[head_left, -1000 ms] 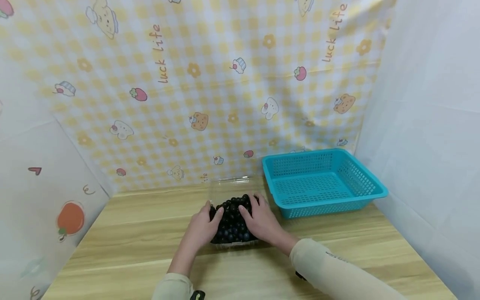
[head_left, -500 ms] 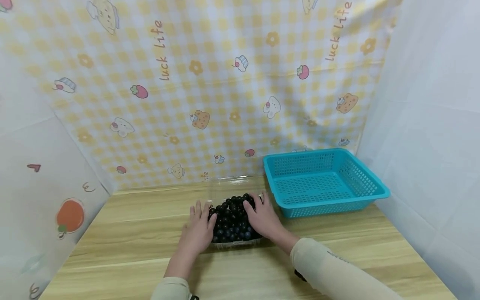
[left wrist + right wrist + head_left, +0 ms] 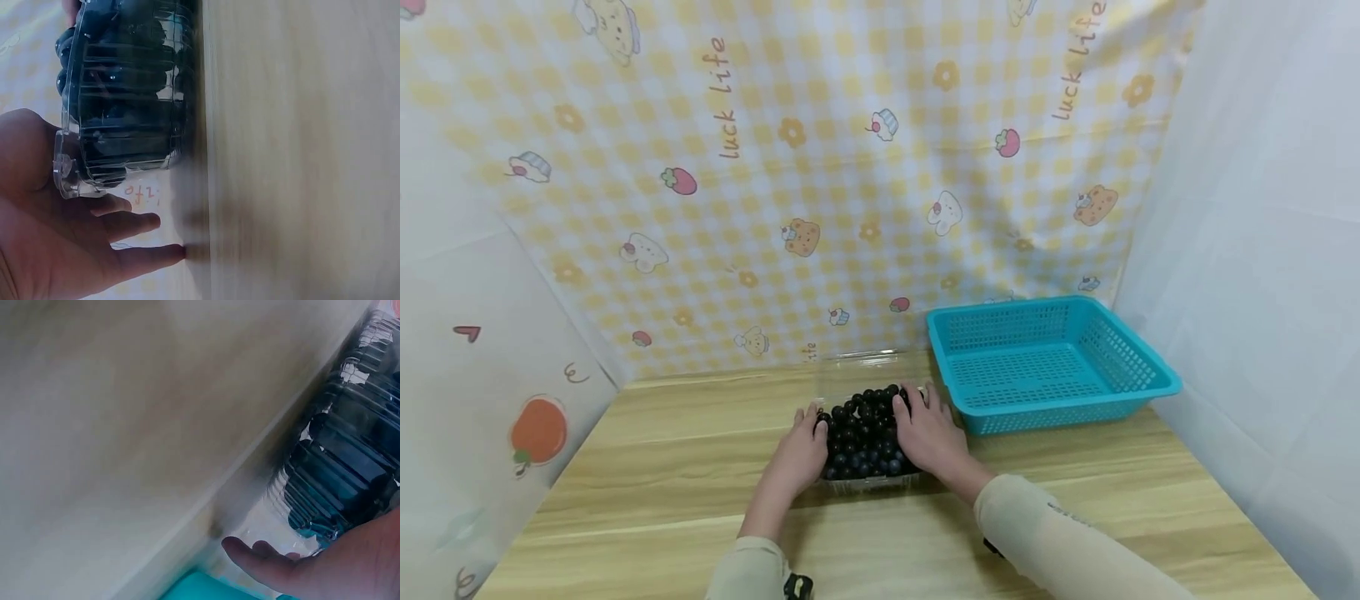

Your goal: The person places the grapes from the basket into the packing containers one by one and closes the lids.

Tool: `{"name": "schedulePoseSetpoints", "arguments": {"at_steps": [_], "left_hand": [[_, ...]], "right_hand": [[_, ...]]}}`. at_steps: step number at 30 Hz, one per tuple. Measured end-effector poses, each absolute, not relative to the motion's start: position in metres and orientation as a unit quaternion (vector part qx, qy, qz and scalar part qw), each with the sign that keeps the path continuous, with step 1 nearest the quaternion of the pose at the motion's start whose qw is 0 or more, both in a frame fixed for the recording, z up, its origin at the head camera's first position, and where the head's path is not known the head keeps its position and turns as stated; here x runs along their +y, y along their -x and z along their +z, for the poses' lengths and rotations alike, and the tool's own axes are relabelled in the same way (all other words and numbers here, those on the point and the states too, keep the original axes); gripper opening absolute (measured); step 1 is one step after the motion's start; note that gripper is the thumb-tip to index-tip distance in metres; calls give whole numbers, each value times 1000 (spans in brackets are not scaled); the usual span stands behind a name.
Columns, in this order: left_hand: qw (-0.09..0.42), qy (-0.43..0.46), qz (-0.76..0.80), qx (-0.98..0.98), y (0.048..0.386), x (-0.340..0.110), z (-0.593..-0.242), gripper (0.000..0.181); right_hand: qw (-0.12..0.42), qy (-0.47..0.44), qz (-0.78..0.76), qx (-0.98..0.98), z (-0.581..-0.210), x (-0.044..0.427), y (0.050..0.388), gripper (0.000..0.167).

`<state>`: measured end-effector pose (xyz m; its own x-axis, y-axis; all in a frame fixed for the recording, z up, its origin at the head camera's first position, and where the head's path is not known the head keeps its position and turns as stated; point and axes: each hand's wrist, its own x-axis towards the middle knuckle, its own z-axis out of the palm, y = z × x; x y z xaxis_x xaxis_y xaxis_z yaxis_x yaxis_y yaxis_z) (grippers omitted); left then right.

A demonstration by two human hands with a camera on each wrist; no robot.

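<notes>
A clear plastic clamshell box [image 3: 872, 483] full of round, black to dark-blue berries [image 3: 865, 437] rests on the table; the lid [image 3: 868, 367] stands raised behind it. My left hand [image 3: 800, 454] straddles the box's left rim. Its thumb is by the berries and its fingers extend down outside the wall in the left wrist view, fairly straight. Opposite, my right hand [image 3: 928, 433] lies over the right rim, thumb on the berries. Straight outer fingers [image 3: 259, 562] show beside that wall in the right wrist view. Some berries are hidden under both hands.
A turquoise perforated basket [image 3: 1052, 421] stands on the table at the back right, just beyond my right hand. Wood-grain tabletop [image 3: 677, 492] extends to the left and front. A yellow checked cloth [image 3: 865, 192] hangs behind, with white sheets at both sides.
My left hand first loosened from the left rim with fingers spread, then drew its fingers in against the rim again. My right thumb shifted slightly rightward. The box stays nearly in place.
</notes>
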<state>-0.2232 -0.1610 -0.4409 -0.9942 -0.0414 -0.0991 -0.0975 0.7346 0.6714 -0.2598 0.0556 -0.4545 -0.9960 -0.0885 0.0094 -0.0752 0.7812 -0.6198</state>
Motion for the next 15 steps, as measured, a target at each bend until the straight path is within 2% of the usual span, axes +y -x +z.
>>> {"name": "schedulePoseSetpoints", "arguments": {"at_steps": [7, 15], "left_hand": [[32, 74, 415, 906, 225, -160, -435, 59], [58, 141, 559, 815, 237, -169, -429, 79]], "right_hand": [[-9, 39, -331, 943, -455, 53, 264, 66], [2, 43, -431, 901, -453, 58, 275, 56]]}}
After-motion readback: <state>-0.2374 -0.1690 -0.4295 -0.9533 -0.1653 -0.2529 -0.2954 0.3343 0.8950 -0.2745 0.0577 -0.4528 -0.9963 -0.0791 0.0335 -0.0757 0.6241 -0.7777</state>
